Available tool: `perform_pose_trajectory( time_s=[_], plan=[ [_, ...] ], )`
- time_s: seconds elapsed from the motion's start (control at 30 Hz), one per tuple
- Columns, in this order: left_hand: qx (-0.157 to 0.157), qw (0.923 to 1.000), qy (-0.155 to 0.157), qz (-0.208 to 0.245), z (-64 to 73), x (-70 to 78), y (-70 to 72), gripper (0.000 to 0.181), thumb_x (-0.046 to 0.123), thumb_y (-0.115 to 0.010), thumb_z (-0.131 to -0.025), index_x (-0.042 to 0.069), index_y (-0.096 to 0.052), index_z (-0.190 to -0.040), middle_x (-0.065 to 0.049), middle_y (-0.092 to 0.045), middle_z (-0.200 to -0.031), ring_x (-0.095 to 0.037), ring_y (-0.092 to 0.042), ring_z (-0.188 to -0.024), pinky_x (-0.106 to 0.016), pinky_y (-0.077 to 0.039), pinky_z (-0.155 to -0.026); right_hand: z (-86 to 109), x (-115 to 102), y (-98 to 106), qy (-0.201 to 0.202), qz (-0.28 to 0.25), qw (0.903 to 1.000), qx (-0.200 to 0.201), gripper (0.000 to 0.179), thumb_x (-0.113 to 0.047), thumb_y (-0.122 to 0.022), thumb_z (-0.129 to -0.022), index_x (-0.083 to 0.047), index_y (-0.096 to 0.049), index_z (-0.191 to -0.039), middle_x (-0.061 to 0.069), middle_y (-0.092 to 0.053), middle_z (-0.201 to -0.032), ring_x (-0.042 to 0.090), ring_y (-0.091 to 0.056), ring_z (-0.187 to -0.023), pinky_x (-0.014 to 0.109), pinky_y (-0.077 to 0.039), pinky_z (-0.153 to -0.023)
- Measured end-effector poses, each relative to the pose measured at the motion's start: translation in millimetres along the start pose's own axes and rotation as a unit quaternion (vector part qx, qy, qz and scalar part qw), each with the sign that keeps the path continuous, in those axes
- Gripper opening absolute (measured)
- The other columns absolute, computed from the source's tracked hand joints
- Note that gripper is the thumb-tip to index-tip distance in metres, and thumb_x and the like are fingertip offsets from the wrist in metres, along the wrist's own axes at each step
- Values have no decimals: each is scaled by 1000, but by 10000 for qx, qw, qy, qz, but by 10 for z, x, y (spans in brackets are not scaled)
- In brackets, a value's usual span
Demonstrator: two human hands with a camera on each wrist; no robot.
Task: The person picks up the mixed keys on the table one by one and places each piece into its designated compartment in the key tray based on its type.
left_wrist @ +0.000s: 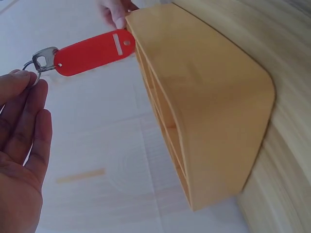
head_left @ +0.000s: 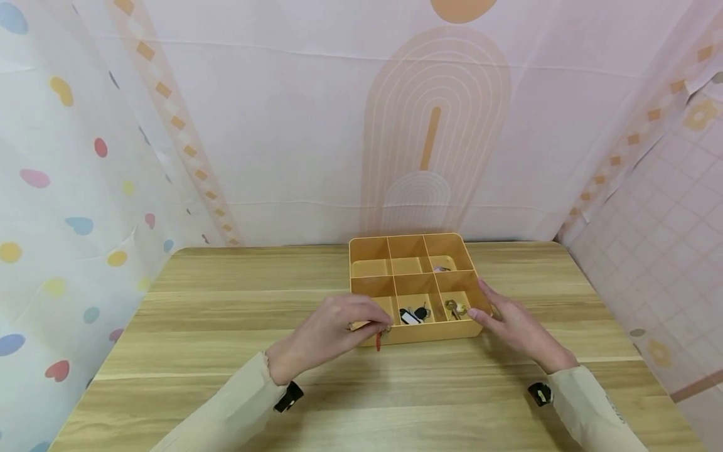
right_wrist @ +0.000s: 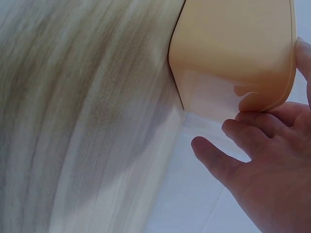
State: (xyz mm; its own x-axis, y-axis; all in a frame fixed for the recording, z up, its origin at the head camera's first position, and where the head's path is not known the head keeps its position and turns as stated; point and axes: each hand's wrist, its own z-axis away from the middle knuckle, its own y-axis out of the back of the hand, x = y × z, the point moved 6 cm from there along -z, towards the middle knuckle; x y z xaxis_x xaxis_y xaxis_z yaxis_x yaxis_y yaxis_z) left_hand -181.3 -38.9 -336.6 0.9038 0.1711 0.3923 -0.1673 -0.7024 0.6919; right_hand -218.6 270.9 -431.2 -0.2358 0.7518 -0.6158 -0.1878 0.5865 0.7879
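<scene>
My left hand [head_left: 333,326] pinches a metal key ring between thumb and fingertips, just in front of the box's front left part. From the ring hangs a red key tag [left_wrist: 95,52] beside a small metal piece [left_wrist: 44,59]. The yellow compartment box [head_left: 446,331] stands on the table. At its right front corner, my right hand [head_left: 519,323] holds the wall, thumb at the rim and fingers along the outer side. Black and white key fobs [head_left: 415,315] lie in the front middle compartment, and keys [head_left: 455,309] lie in the front right one.
A small pale purple item [head_left: 442,269] lies in the back right compartment. The wooden table [head_left: 237,301] extends around the box, with a patterned cloth [head_left: 299,144] hanging behind it and more cloth at both sides. A black strap device sits at each wrist.
</scene>
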Motion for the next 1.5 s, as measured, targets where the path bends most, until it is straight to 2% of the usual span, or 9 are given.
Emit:
perform_pose_trajectory(
  time_s=[0.27,0.4,0.63,0.77,0.97,1.03,1.17,1.27,1.5],
  plan=[
    [329,9992,-239,9,-155,10,23,22,-10,-80,-83,3,-78,-101,-3,-77,-97,-8,-72,-86,-17,-57,-75,5,-4,1,-29,-32,10000,6,81,-49,-51,-107,-3,-17,-165,30,-24,-164,52,-39,-141,66,-31,-114],
    [452,9989,-148,10,-251,-14,31,20,-9,-79,-85,3,-79,-101,-2,-78,-97,-8,-72,-86,-20,-58,-74,4,-11,3,-16,-48,10000,8,81,-49,-51,-107,-3,-17,-165,29,-24,-164,52,-37,-143,66,-30,-115],
    [712,9969,301,137,-414,-160,34,15,-4,-77,-89,2,-78,-103,-4,-79,-97,-13,-74,-86,-24,-59,-79,20,-2,3,-7,19,10000,49,80,-49,-51,-107,-5,-17,-165,28,-25,-164,52,-42,-140,67,-33,-113],
    [826,9938,714,234,-535,-289,36,12,0,-76,-92,4,-79,-103,-3,-79,-98,-12,-74,-89,-30,-60,-78,32,-2,-2,13,37,10000,67,80,-49,-51,-108,-5,-17,-165,27,-25,-164,51,-44,-139,67,-33,-113],
    [642,9879,1385,271,-720,-463,-15,13,6,-73,-96,6,-80,-108,-1,-78,-106,-12,-73,-98,-29,-58,-86,46,-8,-17,7,67,10000,64,80,-48,-52,-108,-3,-18,-165,29,-27,-163,51,-46,-137,67,-34,-112],
    [561,9867,1495,317,-782,-508,-43,14,6,-72,-97,7,-79,-109,-1,-78,-107,-12,-72,-99,-30,-58,-89,44,-11,-18,2,84,9999,65,80,-48,-51,-108,-3,-18,-165,29,-28,-162,51,-46,-137,67,-35,-112],
    [557,9840,1612,516,-884,-599,-96,13,4,-71,-97,4,-80,-108,-4,-79,-104,-13,-74,-94,-31,-60,-85,37,-15,-11,13,88,9999,95,81,-48,-52,-107,-2,-19,-164,29,-29,-161,51,-46,-137,67,-35,-112],
    [597,9807,1763,604,-923,-696,-130,13,4,-71,-97,3,-80,-107,-7,-79,-104,-13,-74,-91,-28,-60,-83,24,-14,-27,77,93,9999,72,81,-47,-53,-107,0,-19,-164,30,-29,-161,51,-45,-138,65,-35,-113],
    [535,9665,2400,734,-924,-1027,-241,13,3,-69,-98,1,-79,-107,-10,-79,-102,-16,-75,-88,-26,-60,-82,6,5,-67,89,123,9999,47,81,-48,-52,-107,-1,-19,-164,29,-28,-162,52,-44,-138,64,-33,-113]
  ],
)
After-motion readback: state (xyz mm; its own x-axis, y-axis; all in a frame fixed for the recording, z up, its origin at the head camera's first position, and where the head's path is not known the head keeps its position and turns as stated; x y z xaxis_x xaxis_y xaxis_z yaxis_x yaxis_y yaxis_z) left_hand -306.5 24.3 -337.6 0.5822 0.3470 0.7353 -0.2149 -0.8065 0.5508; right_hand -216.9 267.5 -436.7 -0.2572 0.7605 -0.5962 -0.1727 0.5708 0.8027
